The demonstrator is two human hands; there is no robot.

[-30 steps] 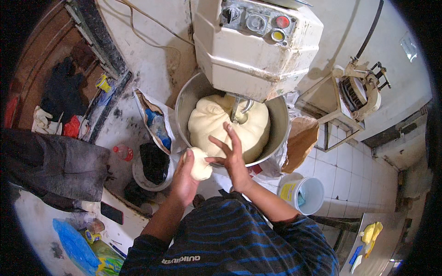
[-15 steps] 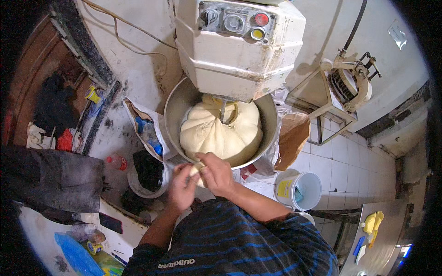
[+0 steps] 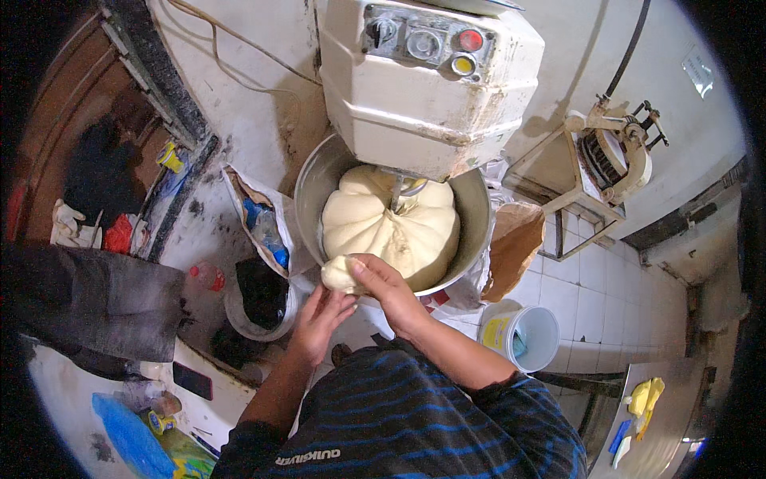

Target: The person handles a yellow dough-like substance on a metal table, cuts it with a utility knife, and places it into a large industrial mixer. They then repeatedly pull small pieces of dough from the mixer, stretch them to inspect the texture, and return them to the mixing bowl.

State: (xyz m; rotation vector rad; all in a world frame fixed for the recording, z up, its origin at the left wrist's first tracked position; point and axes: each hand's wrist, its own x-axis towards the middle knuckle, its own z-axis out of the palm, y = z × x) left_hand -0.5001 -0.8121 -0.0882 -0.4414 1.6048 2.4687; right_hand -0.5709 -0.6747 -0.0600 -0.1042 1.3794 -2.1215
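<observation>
A small lump of pale dough (image 3: 338,275) is pinched in my right hand (image 3: 386,289), over the near rim of a metal mixer bowl (image 3: 309,185). Just below the lump, my left hand (image 3: 321,321) has its fingers stretched out and holds nothing. Its fingertips are close to the right hand; whether they touch is unclear. Inside the bowl sits a large, smooth mass of dough (image 3: 375,231), drawn in folds toward the mixer's metal hook and centre bar (image 3: 396,193).
The white mixer head (image 3: 431,104) overhangs the bowl. Open paper sacks (image 3: 515,243) flank it. A white bucket (image 3: 536,339) stands at right, a bin with a black liner (image 3: 263,299) at left. A phone (image 3: 192,382) lies lower left; a metal table (image 3: 658,443) is at lower right.
My left hand has opened and dropped away from the dough lump. The right hand keeps the lump, which now shows rounder and fuller. The whole view has shifted slightly.
</observation>
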